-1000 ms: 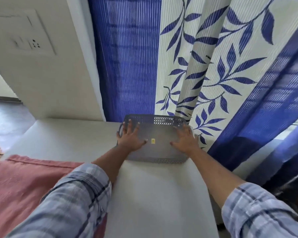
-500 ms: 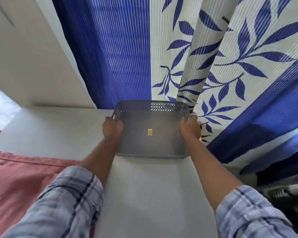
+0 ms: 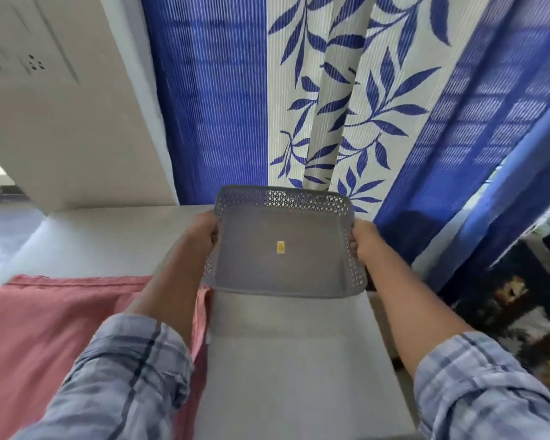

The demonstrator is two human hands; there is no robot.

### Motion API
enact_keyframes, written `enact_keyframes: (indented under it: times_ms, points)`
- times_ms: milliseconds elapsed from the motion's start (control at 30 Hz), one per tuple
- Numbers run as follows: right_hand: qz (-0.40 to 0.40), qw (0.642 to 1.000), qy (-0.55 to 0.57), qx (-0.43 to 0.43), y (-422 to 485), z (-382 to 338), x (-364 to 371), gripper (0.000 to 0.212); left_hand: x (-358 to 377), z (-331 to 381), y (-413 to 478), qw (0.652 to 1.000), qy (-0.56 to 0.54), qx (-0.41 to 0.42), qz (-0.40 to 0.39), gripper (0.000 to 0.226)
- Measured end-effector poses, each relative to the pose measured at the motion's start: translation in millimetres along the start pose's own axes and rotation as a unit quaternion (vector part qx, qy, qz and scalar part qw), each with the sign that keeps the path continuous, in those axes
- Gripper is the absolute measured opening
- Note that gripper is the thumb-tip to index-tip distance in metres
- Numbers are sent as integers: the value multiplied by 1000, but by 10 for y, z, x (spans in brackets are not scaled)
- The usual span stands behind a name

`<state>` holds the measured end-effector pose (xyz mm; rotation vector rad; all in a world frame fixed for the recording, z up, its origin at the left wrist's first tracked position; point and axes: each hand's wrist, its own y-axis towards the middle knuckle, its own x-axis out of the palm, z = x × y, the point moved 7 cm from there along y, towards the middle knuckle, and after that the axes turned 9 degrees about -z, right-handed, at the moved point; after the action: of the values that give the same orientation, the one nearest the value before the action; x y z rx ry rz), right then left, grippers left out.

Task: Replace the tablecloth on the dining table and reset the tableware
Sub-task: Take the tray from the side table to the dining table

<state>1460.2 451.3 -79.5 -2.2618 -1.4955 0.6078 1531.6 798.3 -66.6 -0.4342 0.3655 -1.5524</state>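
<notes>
Now a grey perforated tray [image 3: 283, 249] is gripped at its left side by the left hand [image 3: 200, 231] and at its right side by the right hand [image 3: 364, 241], above the white table [image 3: 283, 360].

The tray [image 3: 299, 268] I'm holding is grey plastic, matt, smooth on the floor with lattice-punched walls. The little yellow sticker [image 3: 280, 248] on it looks glossy, though that's hard to say through the blur. The table [image 3: 283, 360] at the bottom of the frame is smooth matt white. The pink cloth [image 3: 45, 322] at lower left is soft and woven, and the curtain [image 3: 346, 106] up top is ribbed fabric.
</notes>
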Motion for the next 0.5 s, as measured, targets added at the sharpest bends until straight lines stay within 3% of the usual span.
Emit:
enact_keyframes:
  times_ms: [133, 300, 500]
  points:
    - [21, 998, 63, -22, -855, 298, -467, 36, 217, -299, -608, 986, -11, -39, -161, 41]
    - [11, 989, 148, -3, -1938, 1058, -1265, 41, 758, -769, -1486, 955, 42, -78, -284, 45]
    - [57, 958, 280, 5, -3385, 1833, -2463, 50, 1737, -1141, -2661, 892, 69, -114, -432, 81]
